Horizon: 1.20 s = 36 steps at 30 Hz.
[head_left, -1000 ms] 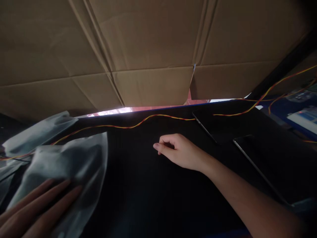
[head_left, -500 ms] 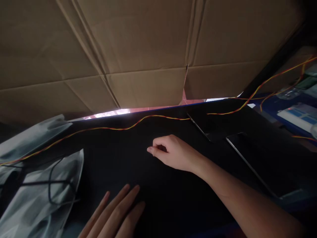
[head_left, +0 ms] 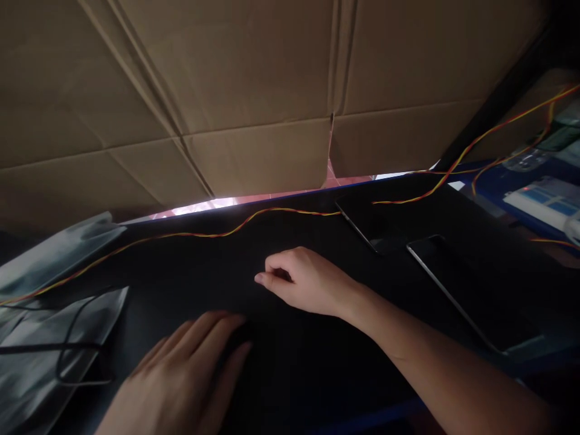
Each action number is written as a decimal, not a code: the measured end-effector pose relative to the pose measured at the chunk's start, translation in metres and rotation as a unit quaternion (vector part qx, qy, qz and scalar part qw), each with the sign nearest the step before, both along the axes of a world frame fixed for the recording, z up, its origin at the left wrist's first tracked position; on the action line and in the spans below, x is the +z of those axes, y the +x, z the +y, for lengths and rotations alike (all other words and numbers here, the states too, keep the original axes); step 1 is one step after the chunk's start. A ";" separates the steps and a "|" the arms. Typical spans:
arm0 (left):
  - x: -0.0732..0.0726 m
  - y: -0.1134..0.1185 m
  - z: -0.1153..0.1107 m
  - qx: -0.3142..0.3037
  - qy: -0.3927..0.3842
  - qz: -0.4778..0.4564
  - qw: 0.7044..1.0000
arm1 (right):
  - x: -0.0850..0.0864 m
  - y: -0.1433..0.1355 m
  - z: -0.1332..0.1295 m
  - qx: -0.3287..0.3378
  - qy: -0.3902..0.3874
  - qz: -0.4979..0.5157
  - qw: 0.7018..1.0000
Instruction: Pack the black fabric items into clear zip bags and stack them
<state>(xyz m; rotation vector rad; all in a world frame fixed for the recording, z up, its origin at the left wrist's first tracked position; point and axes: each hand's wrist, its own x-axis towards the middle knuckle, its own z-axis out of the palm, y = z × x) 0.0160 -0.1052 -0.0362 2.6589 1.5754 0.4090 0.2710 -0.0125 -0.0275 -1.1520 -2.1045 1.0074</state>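
Note:
Over the middle of the black table surface (head_left: 181, 266), my right hand (head_left: 303, 281) is curled, with its thumb and index finger brought together; anything between the fingertips is too small or hidden to make out. Lower and to the left, my left hand (head_left: 181, 368) is palm down near the surface, its thumb apart from its bent fingers, and no object shows in it. Two dark flat devices with pale edges, one farther back (head_left: 369, 226) and one nearer (head_left: 471, 290), lie right of my right hand. A red and yellow twisted wire (head_left: 254, 220) runs behind both hands.
A large cardboard sheet (head_left: 254, 90) stands along the back edge. Clear plastic bags (head_left: 49, 356) and a black cable (head_left: 49, 348) lie at the left. On the right are a blue surface (head_left: 493, 187) and a white and blue box (head_left: 546, 199).
My left hand has moved farther into view and up, its fingers now more bent. The plastic bag beside it sits farther left. My right hand keeps its curled shape as the view shifts slightly.

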 end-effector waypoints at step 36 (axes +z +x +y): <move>-0.035 0.036 0.117 -0.088 -0.032 0.007 0.996 | -0.027 0.012 0.018 -0.005 0.101 -0.238 0.966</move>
